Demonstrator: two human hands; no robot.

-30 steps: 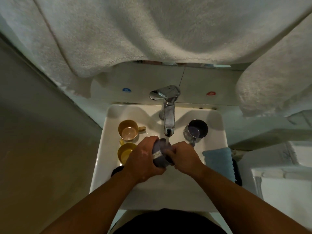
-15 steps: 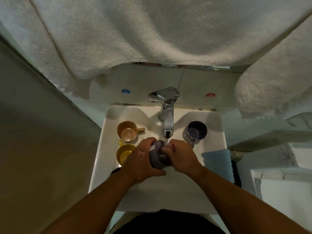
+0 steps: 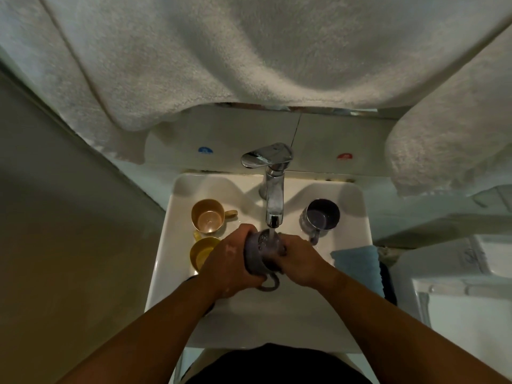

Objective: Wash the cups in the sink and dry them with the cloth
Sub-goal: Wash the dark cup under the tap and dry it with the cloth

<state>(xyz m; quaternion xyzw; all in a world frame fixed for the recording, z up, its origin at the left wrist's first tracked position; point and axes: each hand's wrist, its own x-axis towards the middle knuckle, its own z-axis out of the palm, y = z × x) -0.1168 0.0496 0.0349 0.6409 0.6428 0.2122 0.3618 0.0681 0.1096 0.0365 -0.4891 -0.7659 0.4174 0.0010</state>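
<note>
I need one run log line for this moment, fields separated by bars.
step: rinsing | left hand: holds grey cup | right hand: holds same cup | tap: running | cloth: on sink edge, unused

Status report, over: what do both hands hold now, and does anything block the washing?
Left hand and right hand both grip purple cup under running tap. Blue cloth untouched on sink edge. Nothing in the way.
</note>
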